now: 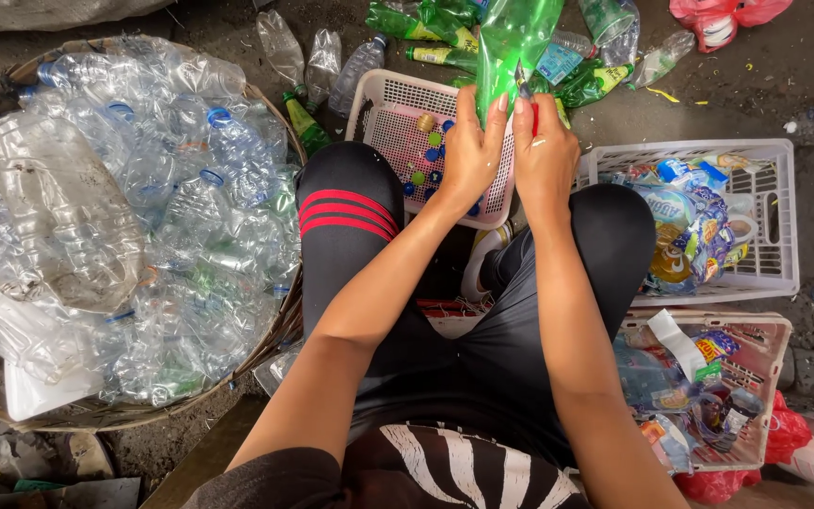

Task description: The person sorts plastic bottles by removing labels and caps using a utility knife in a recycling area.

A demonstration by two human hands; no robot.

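My left hand grips the lower part of a crushed green plastic bottle held upright over a small white basket. My right hand holds a small knife with a red handle; its blade rests against the bottle. Several loose bottle caps in blue, green and gold lie in the small basket. I sit with my knees apart, in dark trousers with red stripes.
A large woven basket full of clear crushed bottles stands at the left. Two white crates with torn colourful labels sit at the right. Green and clear bottles lie on the ground ahead.
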